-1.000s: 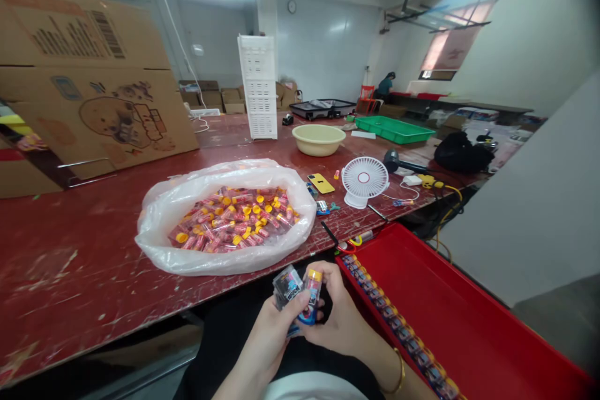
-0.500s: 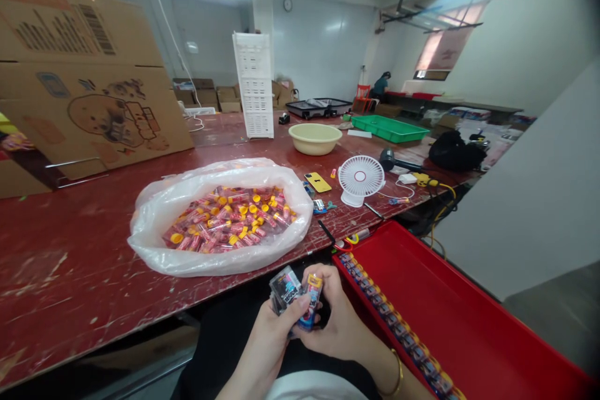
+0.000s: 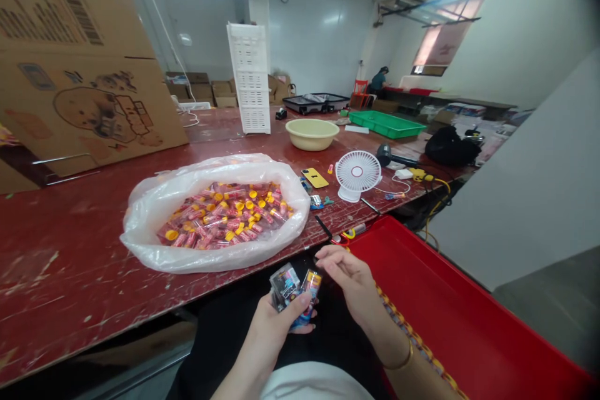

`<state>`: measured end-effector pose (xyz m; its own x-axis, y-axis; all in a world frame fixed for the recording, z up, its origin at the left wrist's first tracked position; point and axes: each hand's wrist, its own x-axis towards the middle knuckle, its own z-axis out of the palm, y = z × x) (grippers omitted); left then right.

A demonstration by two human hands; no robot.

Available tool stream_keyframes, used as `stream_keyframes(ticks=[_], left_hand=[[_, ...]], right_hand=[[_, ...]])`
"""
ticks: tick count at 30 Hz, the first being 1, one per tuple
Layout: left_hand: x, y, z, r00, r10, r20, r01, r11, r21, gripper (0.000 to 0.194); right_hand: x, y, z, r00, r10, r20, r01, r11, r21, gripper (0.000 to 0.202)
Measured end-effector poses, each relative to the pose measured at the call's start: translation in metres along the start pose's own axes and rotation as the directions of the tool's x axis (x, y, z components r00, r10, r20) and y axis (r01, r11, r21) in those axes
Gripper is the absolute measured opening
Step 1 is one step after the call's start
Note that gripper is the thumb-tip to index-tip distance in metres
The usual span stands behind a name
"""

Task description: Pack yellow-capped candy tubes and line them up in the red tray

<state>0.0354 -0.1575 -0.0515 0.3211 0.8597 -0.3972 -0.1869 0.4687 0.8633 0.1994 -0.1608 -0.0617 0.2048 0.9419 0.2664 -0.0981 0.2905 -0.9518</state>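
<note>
My left hand (image 3: 281, 319) is closed around a stack of small clear packs (image 3: 285, 281) with dark and blue print. Under its thumb it also grips a small printed tube (image 3: 310, 284) with a yellow end. Just to the right, my right hand (image 3: 344, 272) is raised apart from these, its fingers loosely bent with nothing visible in them. Ahead of both hands, a white plastic bag (image 3: 145, 250) on the table gapes wide, full of clear tubes (image 3: 225, 215) with pink contents and yellow caps.
At my right is a red tray (image 3: 450, 281), a row of small yellow-ended pieces (image 3: 412, 337) along its near side, partly behind my forearm. The red table (image 3: 60, 281) carries a white fan (image 3: 358, 172), yellow phone (image 3: 315, 178), cream basin (image 3: 312, 140) and large carton (image 3: 103, 100).
My right hand has let go of the tube and moved up and right, away from the left hand. My left hand keeps hold of the tube and packs. The view has shifted slightly.
</note>
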Motion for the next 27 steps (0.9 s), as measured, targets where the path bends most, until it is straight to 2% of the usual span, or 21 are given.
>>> stream_keyframes(ticks=[3, 7, 9, 12, 14, 17, 19, 21, 24, 27], left_hand=[[0.002, 0.000, 0.001, 1.000, -0.007, 0.009, 0.006, 1.000, 0.026, 0.042], [0.003, 0.001, 0.002, 1.000, -0.003, 0.020, 0.002, 1.000, 0.031, 0.042], [0.003, 0.002, 0.004, 1.000, 0.004, 0.030, -0.005, 1.000, 0.026, 0.040], [0.001, 0.003, 0.007, 0.999, -0.004, 0.047, 0.003, 1.000, 0.016, 0.037], [0.000, 0.003, 0.010, 0.998, -0.010, 0.063, 0.009, 1.000, 0.010, 0.037], [-0.002, 0.004, 0.014, 0.997, 0.007, 0.077, -0.008, 1.000, 0.017, 0.038], [-0.003, 0.004, 0.015, 0.997, 0.027, 0.077, -0.029, 0.999, 0.031, 0.039], [-0.004, 0.005, 0.015, 0.997, 0.040, 0.071, -0.043, 0.998, 0.041, 0.039], [-0.003, 0.004, 0.013, 0.996, 0.040, 0.077, -0.043, 0.998, 0.045, 0.040], [-0.003, 0.003, 0.012, 0.996, 0.027, 0.085, -0.030, 0.999, 0.039, 0.041]], right_hand=[[0.004, -0.005, -0.013, 0.989, 0.133, -0.062, -0.119, 0.974, 0.193, 0.016], [-0.007, -0.016, -0.056, 0.968, 0.215, -0.130, -0.160, 0.926, 0.341, 0.021], [-0.020, -0.023, -0.082, 0.957, 0.237, -0.165, -0.179, 0.936, 0.303, 0.022], [-0.037, -0.034, -0.104, 0.942, 0.278, -0.187, -0.271, 0.960, 0.064, 0.023], [-0.040, -0.039, -0.100, 0.943, 0.286, -0.170, -0.307, 0.945, -0.112, 0.025], [-0.030, -0.039, -0.070, 0.978, 0.209, -0.014, -0.205, 0.944, -0.257, 0.031], [-0.020, -0.037, -0.048, 0.985, 0.131, 0.111, -0.099, 0.961, -0.258, 0.025], [-0.011, -0.034, -0.033, 0.984, 0.082, 0.160, -0.049, 0.979, -0.200, 0.018], [-0.004, -0.035, -0.026, 0.977, 0.085, 0.196, -0.059, 0.990, -0.130, 0.022], [-0.005, -0.037, -0.027, 0.960, 0.144, 0.240, -0.121, 0.987, -0.110, 0.029]])
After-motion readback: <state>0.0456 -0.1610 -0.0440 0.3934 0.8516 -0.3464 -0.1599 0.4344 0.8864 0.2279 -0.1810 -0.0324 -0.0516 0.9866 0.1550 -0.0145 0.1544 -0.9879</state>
